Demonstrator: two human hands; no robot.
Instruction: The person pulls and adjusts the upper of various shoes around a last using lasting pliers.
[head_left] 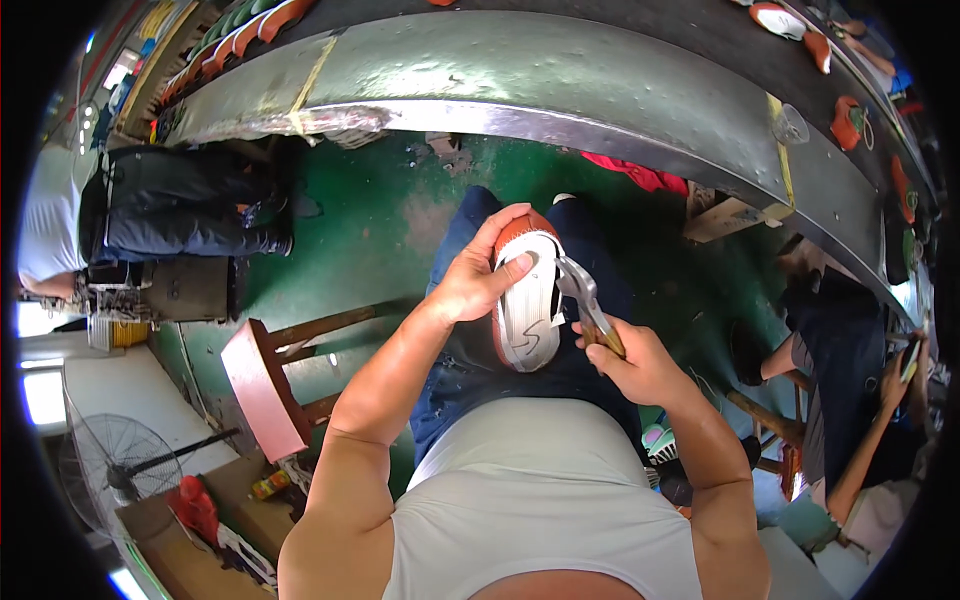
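Note:
In front of my lap, a shoe upper [528, 300] with a white underside and reddish-brown edges is held sole side up. My left hand [478, 272] grips its toe end, thumb pressed on the white underside and fingers wrapped round the brown edge. My right hand [640, 362] is closed round the handle of metal pincers [577, 282]. Their head meets the right edge of the shoe near its toe end. Whether the jaws pinch the edge material is too small to tell.
A long grey metal bench [440, 85] curves across the far side, with brown shoe parts [846, 122] on it. A wooden stool [262, 385] and a fan [122, 482] are at left. Other people sit at left and right, one in dark trousers [185, 205].

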